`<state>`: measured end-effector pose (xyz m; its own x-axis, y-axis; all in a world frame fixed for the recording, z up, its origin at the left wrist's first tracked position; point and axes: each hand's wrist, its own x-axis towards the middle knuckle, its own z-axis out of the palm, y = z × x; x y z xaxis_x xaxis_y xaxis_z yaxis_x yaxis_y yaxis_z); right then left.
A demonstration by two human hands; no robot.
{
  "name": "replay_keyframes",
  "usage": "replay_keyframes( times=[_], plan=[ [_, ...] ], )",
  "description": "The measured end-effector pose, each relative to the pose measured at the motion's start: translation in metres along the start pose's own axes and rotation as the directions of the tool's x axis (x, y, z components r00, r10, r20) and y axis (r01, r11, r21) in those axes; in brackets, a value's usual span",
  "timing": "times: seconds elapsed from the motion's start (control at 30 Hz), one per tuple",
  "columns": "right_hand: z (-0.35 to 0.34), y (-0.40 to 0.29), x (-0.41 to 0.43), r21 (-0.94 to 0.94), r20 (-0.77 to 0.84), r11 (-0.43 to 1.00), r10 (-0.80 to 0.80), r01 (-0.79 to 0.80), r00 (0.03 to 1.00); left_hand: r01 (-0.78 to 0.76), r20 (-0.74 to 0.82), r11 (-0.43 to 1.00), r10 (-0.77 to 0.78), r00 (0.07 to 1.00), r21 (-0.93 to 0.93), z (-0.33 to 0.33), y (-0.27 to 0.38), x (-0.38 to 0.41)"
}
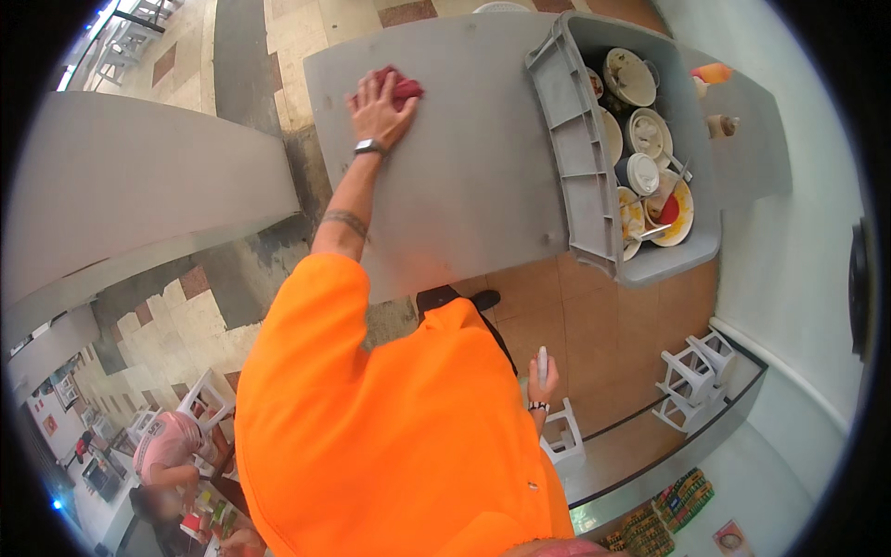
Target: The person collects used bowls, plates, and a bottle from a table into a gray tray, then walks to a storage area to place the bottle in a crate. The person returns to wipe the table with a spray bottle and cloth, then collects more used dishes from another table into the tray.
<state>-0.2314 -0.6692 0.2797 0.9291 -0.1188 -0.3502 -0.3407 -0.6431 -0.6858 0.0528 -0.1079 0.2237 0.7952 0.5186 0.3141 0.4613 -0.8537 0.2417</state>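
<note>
Spread over a dark red cloth (401,88), my left hand (379,115) presses it onto the far left part of the grey tabletop (459,153). A watch is on that wrist. Lower right, beside my body and below table height, my right hand (543,381) is closed around a small whitish object (542,362), perhaps a bottle; its lower part is hidden by the fingers. A grey plastic bus tub (581,153) stands at the table's right end. It holds used bowls, soiled plates, cutlery and a lidded paper cup (642,174).
Squeeze bottles (711,73) stand on a grey surface beyond the tub, near the wall. White plastic stools (689,376) are at the lower right. A pillar or partition (146,195) rises on the left. A person in a pink shirt (169,445) sits at the lower left.
</note>
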Motion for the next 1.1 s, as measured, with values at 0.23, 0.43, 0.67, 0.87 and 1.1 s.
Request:
replay_keyframes(
  times=[0.23, 0.43, 0.67, 0.87, 1.1],
  plan=[
    [0.004, -0.009, -0.004, 0.005, -0.057, 1.000, -0.002, 0.003, 0.998, -0.403, 0.061, 0.823, 0.463, 0.884, -0.399, -0.020, 0.155, -0.076],
    [0.010, -0.033, -0.011, 0.039, -0.138, 0.996, -0.069, 0.075, 0.988, -0.530, 0.055, 0.646, 0.660, 0.749, -0.549, -0.019, 0.236, -0.176],
    [0.018, -0.005, -0.023, 0.156, -0.224, 0.988, 0.017, 0.019, 0.974, -0.562, 0.099, 0.541, 0.769, 0.631, -0.625, -0.041, 0.244, -0.227],
    [0.005, -0.017, 0.001, 0.289, -0.332, 0.956, 0.058, 0.043, 0.942, -0.597, 0.018, 0.333, 0.882, 0.471, -0.730, -0.047, 0.217, -0.236],
    [-0.021, -0.046, 0.039, 0.577, -0.435, 0.807, 0.171, 0.128, 0.884, 0.703, 0.610, 0.092, 0.583, 0.536, -0.706, -0.078, 0.160, -0.217]
  ],
)
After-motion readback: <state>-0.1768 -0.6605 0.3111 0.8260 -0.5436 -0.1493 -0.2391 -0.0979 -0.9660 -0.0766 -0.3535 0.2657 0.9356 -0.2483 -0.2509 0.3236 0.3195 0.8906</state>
